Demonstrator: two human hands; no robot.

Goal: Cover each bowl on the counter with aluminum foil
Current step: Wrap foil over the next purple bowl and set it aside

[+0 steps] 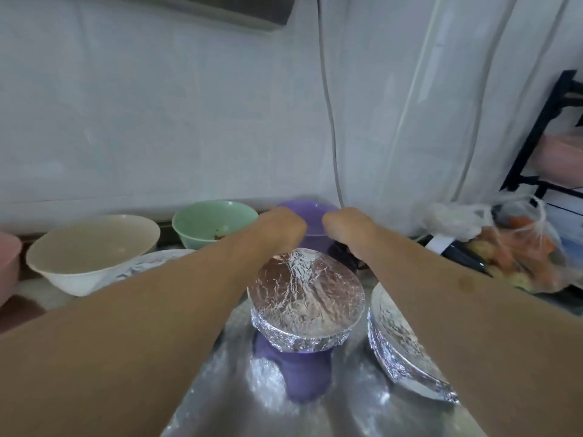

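Head view. Both forearms are extended forward over a reflective metal worktop (347,405). The left hand (280,230) and right hand (347,230) are held at the far rim of a foil-covered purple bowl (304,298), knuckles up and fingers curled downward out of sight. Whether the foil edge is pinched cannot be told; the fingertips are hidden behind the hands.

The foil on this bowl is stretched flat across the top and crimped down around the rim; the purple base is seen below it, mirrored in the worktop. A second foil-covered bowl (397,339) is placed just beside it to the right, partly hidden under the right forearm. A third foil-wrapped bowl (148,263) is partly seen behind the left forearm.

Uncovered bowls are lined along the back: a cream bowl (91,247), a green bowl (214,222) with reddish bits inside, a purple bowl (307,216) behind the hands, and a pink bowl (8,263) cut off at the left edge.

At right, a clear plastic bag of vegetables (520,247) is noted, with a black rack (536,137) behind it. A white cloth backdrop (157,121) is hung behind.
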